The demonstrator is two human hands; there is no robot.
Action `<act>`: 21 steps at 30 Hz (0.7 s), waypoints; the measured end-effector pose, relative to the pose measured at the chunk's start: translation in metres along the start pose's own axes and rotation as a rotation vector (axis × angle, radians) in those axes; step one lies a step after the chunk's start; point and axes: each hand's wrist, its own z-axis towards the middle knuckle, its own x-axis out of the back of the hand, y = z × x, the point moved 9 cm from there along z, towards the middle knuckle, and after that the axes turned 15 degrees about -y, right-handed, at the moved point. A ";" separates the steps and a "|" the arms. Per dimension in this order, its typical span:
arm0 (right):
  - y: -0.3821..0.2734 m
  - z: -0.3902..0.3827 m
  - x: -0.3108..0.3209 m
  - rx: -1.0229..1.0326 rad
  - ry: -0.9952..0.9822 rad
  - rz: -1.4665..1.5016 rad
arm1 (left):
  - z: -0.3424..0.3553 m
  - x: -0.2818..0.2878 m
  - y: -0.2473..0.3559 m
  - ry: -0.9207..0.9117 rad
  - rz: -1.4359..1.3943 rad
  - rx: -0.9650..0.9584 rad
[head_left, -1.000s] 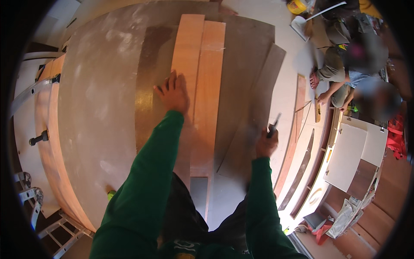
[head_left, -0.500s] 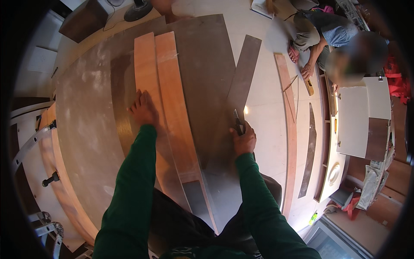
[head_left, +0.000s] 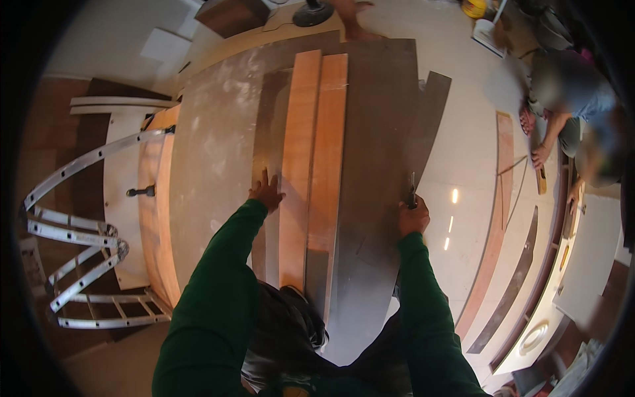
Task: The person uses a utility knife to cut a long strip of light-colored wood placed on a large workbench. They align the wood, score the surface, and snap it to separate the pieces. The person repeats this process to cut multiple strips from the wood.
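My left hand (head_left: 267,192) is open, its fingers spread over the dark strip (head_left: 272,112) just beside the left orange-brown board (head_left: 299,145). A second orange-brown board (head_left: 329,139) lies alongside to the right, slightly overlapping or abutting the first; I cannot tell which. Both boards rest lengthwise on a large grey-brown sheet (head_left: 218,132). In my right hand (head_left: 414,217) is a utility knife (head_left: 413,190), its blade pointing away from me. That hand is low over the sheet's right edge, near a loose grey-brown strip (head_left: 434,106) set at a slant.
A folding metal ladder (head_left: 99,155) stands on the left near a black-handled tool (head_left: 140,191). Right of the sheet lie a long reddish board (head_left: 493,245) and a dark strip (head_left: 509,291). Other people (head_left: 562,119) crouch at far right; a bare foot (head_left: 360,33) shows beyond the sheet.
The view has swung left, so the boards appear further right and more ladder shows. My left hand has slid off the left board's edge. The knife stays in my right hand.
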 end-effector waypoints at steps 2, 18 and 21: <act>-0.010 -0.004 -0.003 0.017 -0.025 -0.049 | -0.053 -0.034 -0.022 -0.062 -0.152 -0.022; -0.062 -0.045 0.036 0.304 -0.305 0.000 | -0.580 -0.536 0.316 -0.614 -1.681 0.312; -0.059 -0.013 0.020 0.254 -0.383 0.149 | -0.604 -0.544 0.386 -0.639 -1.781 0.186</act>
